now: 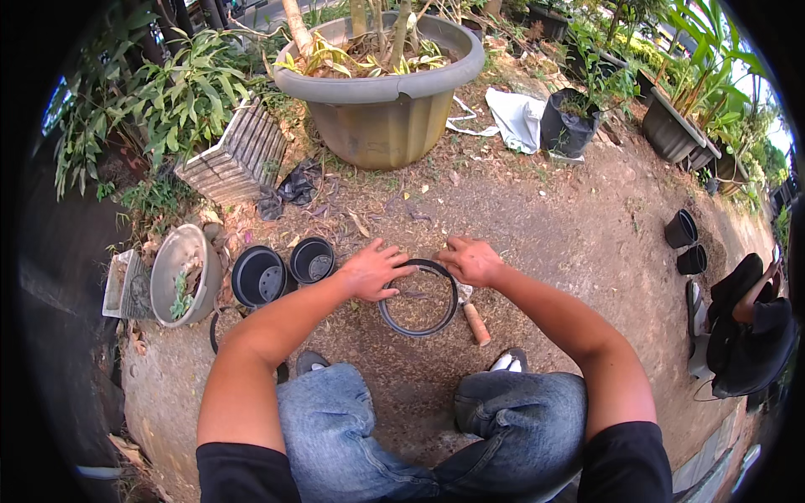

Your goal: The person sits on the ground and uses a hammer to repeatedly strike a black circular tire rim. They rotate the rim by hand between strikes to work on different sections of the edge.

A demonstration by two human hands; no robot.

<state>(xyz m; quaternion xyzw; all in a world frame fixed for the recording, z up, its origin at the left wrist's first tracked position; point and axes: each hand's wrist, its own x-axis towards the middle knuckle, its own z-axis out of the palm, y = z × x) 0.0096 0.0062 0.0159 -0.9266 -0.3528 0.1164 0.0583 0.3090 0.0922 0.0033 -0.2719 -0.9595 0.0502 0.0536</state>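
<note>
Blue jeans (335,432) cover two bent knees at the bottom, with black sleeves (625,461) outside them and a shoe (510,360) at the foot of each leg. Between the forearms, on the brown ground (537,226), lies a round black rim (419,332), centred ahead of the knees; dry brown matter shows inside it, and whether it is a loose ring or the top of a pot, I cannot tell. Just right of it rests a trowel (476,323), its wooden handle angled toward the right shoe.

Room to move is widest ahead and to the right: bare ground runs up to the big grey pot (377,126) and across to two small black pots (686,243), well apart from the rim. The left side is tighter, with two black pots (260,277) and a round grey planter (186,272) bunched beyond the left forearm. Another person (755,335) sits at the right edge.

Both elbows bend outward and the forearms slant in. The left hand (373,270) is half open, fingers spread, thumb low, touching the rim's upper left. The right hand (470,261) has bent fingers at its upper right; whether they grip anything, I cannot tell.
</note>
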